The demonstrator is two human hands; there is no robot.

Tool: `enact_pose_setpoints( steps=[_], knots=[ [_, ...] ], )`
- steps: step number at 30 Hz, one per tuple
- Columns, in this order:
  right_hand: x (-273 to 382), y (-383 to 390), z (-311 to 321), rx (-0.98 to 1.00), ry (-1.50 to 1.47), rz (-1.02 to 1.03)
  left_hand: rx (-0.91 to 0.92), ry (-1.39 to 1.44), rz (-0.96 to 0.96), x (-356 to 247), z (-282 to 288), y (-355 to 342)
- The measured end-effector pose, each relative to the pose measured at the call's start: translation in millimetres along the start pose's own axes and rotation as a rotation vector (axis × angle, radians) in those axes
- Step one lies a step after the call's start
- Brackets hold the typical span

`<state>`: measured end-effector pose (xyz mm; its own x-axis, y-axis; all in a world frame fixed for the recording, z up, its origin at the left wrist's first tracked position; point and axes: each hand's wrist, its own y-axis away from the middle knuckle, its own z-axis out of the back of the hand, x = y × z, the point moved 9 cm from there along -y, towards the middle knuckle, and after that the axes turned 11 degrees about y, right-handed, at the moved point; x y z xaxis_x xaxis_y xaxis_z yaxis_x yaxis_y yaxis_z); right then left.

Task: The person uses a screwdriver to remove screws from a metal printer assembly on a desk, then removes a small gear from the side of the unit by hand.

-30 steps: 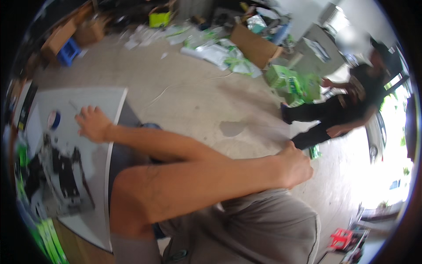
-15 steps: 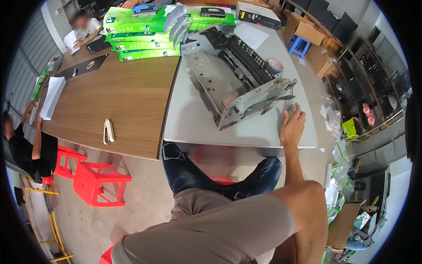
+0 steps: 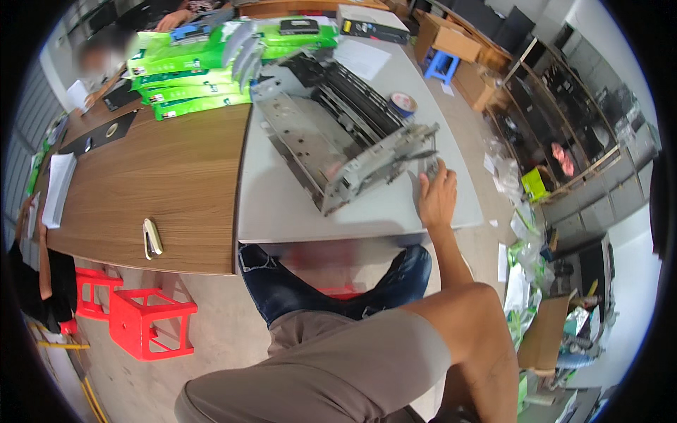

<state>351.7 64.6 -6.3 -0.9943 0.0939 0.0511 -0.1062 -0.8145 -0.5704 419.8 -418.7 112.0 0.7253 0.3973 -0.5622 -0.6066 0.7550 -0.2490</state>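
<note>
A partly stripped printer chassis (image 3: 310, 137), grey metal with a black roller assembly, stands on the light grey table (image 3: 282, 224) in front of me. My right hand (image 3: 438, 197) rests on the tabletop just right of the chassis's near corner. Its fingers are bent, with thumb and forefinger around a small greyish piece too indistinct to name. A roll of tape (image 3: 403, 104) lies by the far right side of the chassis. My left hand does not show anywhere.
Green packages (image 3: 190, 77) are stacked at the far left of the chassis, beside a white box (image 3: 374, 22). A cream stapler (image 3: 151, 238) lies on the brown table (image 3: 169, 183). Red stools (image 3: 151, 321) stand at left. Two people sit across and at left; a third's hand shows behind the packages.
The view has shifted, so the tables and chassis sit further left and the near edge lower. My right hand stays at the same spot beside the chassis.
</note>
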Motion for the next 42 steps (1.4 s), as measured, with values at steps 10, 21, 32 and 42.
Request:
enact_pose_setpoints(
  steps=[10,21,32,42],
  knots=[
    [-15.7,5.8,8.2,0.053,-0.145,-0.071,0.245,-0.038,-0.483,-92.9,-45.9,-20.1],
    [-19.7,16.4,6.9,-0.178,-0.166,-0.072,-0.045,-0.027,-0.619,-99.7,12.3,26.0],
    [-41.6,19.0,-10.9,-0.290,-0.022,-0.177,-0.665,-0.380,0.243,44.8,114.8,108.3],
    [-70.4,26.7,-26.9,-0.396,-0.773,-0.489,-1.206,-0.393,1.033,12.6,76.5,399.2]
  ],
)
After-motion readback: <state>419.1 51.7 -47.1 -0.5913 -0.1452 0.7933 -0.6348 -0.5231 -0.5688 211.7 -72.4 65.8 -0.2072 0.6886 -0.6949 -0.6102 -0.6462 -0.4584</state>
